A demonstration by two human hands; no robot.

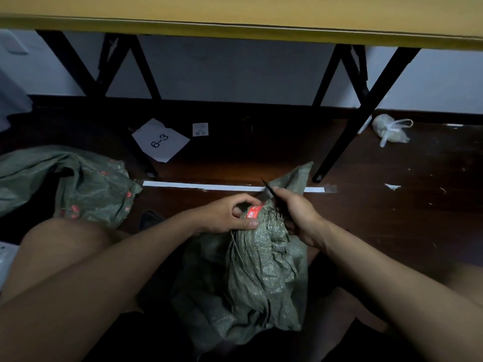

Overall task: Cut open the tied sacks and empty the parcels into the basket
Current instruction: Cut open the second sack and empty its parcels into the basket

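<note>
A green woven sack (251, 278) stands between my knees on the dark floor, its neck bunched and bound with a red tie tag (254, 212). My left hand (230, 214) pinches the neck at the red tag. My right hand (295, 215) grips a dark pointed cutting tool (270, 193), its tip sticking up and left above the sack's neck. Frayed threads hang from the bunched neck. No basket is in view.
A second green sack (70, 184) lies slack on the floor at the left. A yellow table (235, 17) on black folding legs (366, 105) stands ahead. On the floor lie a paper marked 6-3 (160, 141), a white tape strip (183, 184) and a small plastic bag (390, 129).
</note>
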